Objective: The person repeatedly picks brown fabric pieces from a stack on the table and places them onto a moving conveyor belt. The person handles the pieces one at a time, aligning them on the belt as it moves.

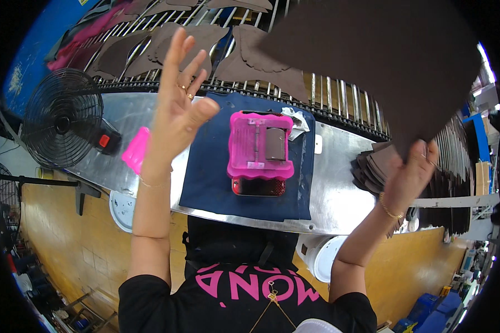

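My right hand [410,173] pinches the lower corner of a large dark brown sheet of material [383,55], which is raised and covers the upper right of the view. My left hand [179,114] is up in the air with its fingers spread, holding nothing. Below and between the hands, a pink scalloped-edge tray [243,152] lies on a dark blue cloth [205,186], with a small brown piece on it. A red and black flat object [258,187] shows from under the tray. Beside my right hand sits a pile of brown cut pieces [375,172].
Beyond the metal table [339,188] runs a rack of metal rods [344,100] with a chain edge, bearing flat brown shapes [261,58]. At the left stand a black fan [63,123] and a bright pink object [136,151]. White crumpled paper [298,123] lies by the tray.
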Tool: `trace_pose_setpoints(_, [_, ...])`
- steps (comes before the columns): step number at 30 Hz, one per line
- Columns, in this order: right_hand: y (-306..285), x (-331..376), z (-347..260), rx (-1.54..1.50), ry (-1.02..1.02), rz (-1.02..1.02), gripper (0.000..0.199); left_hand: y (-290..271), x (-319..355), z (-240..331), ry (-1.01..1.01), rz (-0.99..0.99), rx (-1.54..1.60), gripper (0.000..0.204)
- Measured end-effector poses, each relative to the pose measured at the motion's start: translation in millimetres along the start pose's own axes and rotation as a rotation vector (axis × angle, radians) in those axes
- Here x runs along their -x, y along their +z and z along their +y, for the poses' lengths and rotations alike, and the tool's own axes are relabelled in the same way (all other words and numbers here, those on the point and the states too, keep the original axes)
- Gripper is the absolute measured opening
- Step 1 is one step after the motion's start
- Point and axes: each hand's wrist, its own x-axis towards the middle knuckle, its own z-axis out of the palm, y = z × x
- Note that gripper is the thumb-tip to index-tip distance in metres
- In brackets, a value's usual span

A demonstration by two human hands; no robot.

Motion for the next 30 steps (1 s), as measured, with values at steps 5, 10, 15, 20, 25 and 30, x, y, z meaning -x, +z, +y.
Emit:
trace_pose_setpoints(5, [57.7, 41.0, 15.4, -0.212, 0.099, -0.434, 0.025, -36.5, -9.8, 41.1, -0.272, 0.033, 0.085, 0.042])
trace_pose_setpoints(10, [80.0, 45.4, 36.0, 0.001, -0.114, -0.658, 0.030, -66.4, 2.5, 78.8, -0.166, 0.176, -0.296, 0.022])
trace_pose_setpoints(15, [88.7, 52.5, 50.4, 0.314, -0.127, -0.799, 0.026, -92.0, 9.2, 93.3, -0.143, 0.221, -0.521, 0.022])
trace_pose_setpoints(20, [89.1, 56.8, 54.7, 0.405, -0.127, -0.858, 0.017, -93.1, 15.6, 93.6, -0.210, 0.253, -0.498, 0.022])
trace_pose_setpoints(25, [73.4, 54.4, 61.5, 0.456, -0.264, -0.828, 0.015, -96.7, 26.9, 76.4, -0.306, 0.196, -0.551, 0.022])
trace_pose_setpoints(30, [26.6, 43.8, 72.6, 0.598, -0.249, -0.758, 0.015, -64.4, 28.5, 48.9, -0.422, -0.057, -0.516, 0.009])
